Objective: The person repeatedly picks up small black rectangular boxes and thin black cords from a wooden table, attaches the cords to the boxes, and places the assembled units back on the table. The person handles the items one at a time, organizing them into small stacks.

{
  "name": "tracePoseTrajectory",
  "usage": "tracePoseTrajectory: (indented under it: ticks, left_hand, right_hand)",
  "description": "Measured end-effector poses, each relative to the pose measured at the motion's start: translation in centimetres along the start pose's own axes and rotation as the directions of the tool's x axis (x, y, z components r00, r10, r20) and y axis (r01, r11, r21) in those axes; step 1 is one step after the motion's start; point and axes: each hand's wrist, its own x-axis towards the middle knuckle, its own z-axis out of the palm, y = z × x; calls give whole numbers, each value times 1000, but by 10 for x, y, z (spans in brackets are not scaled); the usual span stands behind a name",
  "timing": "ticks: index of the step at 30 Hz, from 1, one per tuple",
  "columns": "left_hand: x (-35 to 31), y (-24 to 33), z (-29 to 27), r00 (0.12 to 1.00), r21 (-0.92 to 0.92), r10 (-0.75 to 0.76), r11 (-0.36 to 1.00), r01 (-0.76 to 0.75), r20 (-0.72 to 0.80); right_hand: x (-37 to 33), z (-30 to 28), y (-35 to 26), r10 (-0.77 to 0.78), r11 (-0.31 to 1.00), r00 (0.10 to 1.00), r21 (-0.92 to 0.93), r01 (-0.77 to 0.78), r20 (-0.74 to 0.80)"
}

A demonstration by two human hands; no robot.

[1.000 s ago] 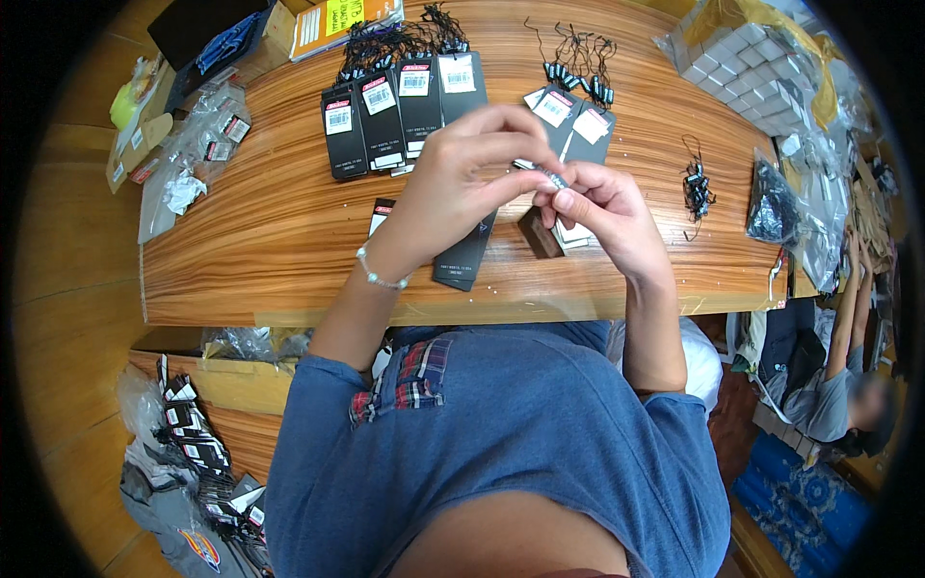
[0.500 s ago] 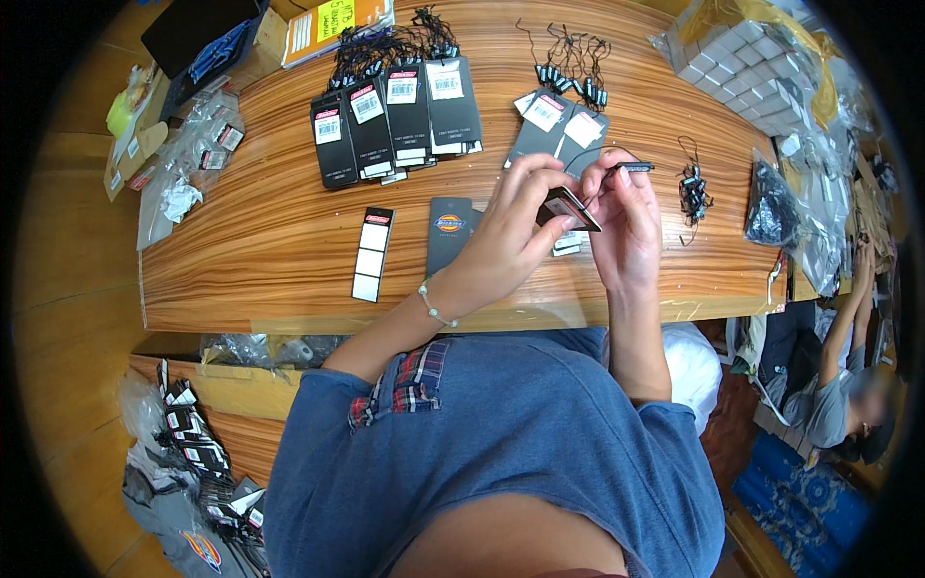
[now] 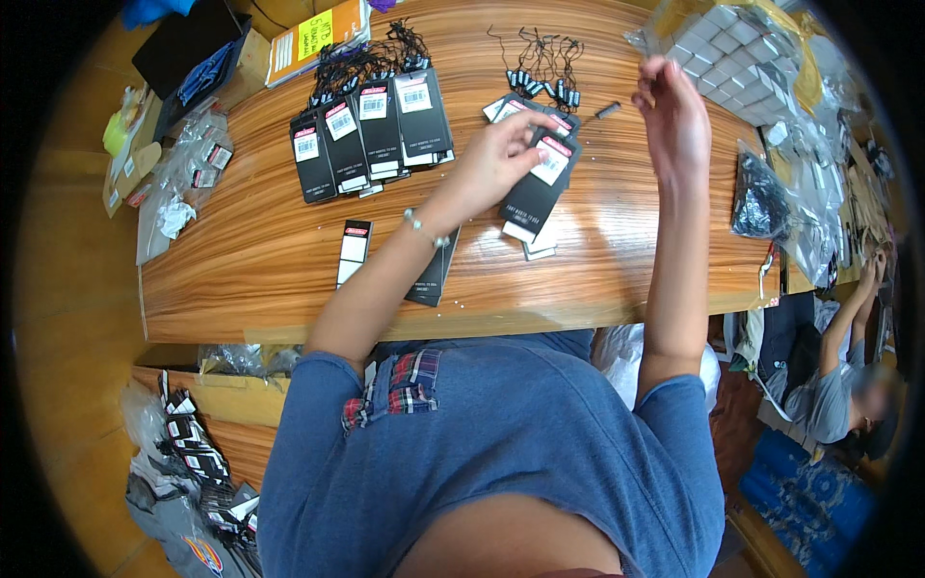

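Observation:
My left hand (image 3: pixel 493 162) pinches the top end of a black hang tag (image 3: pixel 533 200) with a white barcode sticker. That tag lies over a small pile of similar tags with white cards poking out below. From its top a cord with a black plastic end piece (image 3: pixel 605 112) stretches to the right. Raised over the right side of the table, my right hand (image 3: pixel 677 111) has loosely bent fingers and holds nothing visible. Part of a loose dark tag (image 3: pixel 431 275) shows under my left forearm, beside a narrow black-and-white card strip (image 3: pixel 354 252).
Several stacks of corded black tags (image 3: pixel 374 130) stand at the back left. At the back right sits a bag of small white boxes (image 3: pixel 723 58), with a bag of black cords (image 3: pixel 757 197) nearer. Another person's arm (image 3: pixel 853 308) shows at far right.
The tag in my left hand has been lowered onto the pile, barcode side up. My right hand has let go of the cord and moved up and right.

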Motion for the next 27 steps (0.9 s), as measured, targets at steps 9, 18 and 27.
tracePoseTrajectory:
  ticks: [9,18,27]
  left_hand:
    - [65,-25,-2,999,233,32,972,-23,-34]
    - [53,-20,0,933,776,354,605,-179,-60]
    - [-78,19,-24,934,620,212,785,12,-286]
  right_hand:
    - [113,-29,14,119,952,992,-279,-125,-41]
    - [147,-31,73,494,657,869,-661,-362,16]
    - [177,-34,116,691,510,714,-628,-589,-108]
